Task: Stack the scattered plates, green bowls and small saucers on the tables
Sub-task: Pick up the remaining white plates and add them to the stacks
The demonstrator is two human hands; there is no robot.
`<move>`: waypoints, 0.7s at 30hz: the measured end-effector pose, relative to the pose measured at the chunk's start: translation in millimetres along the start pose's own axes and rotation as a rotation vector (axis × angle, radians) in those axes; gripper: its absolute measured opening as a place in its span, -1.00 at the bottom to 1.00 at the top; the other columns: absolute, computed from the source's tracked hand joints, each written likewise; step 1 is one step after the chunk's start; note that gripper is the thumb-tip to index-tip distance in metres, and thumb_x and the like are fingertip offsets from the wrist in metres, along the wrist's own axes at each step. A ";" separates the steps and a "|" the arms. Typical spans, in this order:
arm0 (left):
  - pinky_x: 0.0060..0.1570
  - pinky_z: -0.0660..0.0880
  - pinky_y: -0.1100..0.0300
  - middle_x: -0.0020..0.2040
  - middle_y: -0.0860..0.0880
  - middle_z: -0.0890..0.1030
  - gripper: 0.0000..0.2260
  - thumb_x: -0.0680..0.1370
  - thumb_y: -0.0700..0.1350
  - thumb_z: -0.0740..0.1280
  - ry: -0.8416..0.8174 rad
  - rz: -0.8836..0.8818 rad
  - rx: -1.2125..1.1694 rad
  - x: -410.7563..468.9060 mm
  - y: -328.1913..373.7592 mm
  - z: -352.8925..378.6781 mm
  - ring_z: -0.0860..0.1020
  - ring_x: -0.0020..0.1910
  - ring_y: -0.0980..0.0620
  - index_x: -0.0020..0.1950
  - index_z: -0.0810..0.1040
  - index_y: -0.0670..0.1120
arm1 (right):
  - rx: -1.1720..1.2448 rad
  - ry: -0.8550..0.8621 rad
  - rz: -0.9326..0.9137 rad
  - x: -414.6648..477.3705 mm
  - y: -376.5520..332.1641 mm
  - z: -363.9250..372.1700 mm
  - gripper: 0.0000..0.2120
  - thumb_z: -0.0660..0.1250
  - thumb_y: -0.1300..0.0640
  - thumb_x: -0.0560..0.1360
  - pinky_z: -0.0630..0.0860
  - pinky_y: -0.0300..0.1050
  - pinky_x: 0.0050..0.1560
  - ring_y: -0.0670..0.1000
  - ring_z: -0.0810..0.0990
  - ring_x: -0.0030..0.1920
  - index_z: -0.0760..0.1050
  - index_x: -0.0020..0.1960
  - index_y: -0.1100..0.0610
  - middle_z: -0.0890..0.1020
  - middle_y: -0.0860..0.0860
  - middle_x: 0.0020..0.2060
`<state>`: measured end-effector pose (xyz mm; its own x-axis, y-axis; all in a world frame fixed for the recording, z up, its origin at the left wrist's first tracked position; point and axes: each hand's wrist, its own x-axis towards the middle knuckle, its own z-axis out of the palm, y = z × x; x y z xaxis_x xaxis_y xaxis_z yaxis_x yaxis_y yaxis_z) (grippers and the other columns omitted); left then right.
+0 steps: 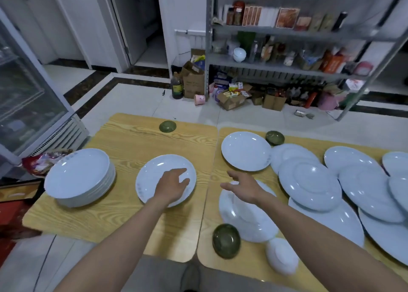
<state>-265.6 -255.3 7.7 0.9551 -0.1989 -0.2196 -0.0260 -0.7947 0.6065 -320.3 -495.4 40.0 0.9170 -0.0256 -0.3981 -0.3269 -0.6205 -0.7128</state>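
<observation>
Green glaze marks the nearest bowl (226,241), with a small white saucer (281,255) just right of it on the right table (254,261). Beyond them the right hand (242,189) hovers spread over a white plate (245,218), gripping nothing. On the left table (132,141) the left hand (171,188) rests relaxed fingers on a lone plate (152,176). The plate stack (77,176) sits just left of it, so this hand looks nearer for the carry. Another green bowl (167,126) lies at the far edge.

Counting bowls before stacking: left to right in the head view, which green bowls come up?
Left table's far green bowl → right table's near green bowl → right table's far green bowl.
</observation>
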 end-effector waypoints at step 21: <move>0.51 0.03 -0.05 0.60 -0.04 0.13 -0.47 0.63 0.16 0.08 0.045 0.604 0.600 -35.2 268.2 144.2 0.03 0.58 -0.12 0.57 0.17 -0.02 | -0.807 0.444 0.136 -122.6 134.8 -170.8 -0.33 0.08 -0.11 0.66 0.01 0.08 0.55 0.16 -0.03 0.59 -0.11 0.60 0.17 0.02 0.15 0.59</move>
<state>-348.8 -544.2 67.9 0.7373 -0.6738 0.0497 -0.6749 -0.7312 0.0993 -437.8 -709.8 91.3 0.9404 -0.3323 -0.0725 -0.3327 -0.9430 0.0071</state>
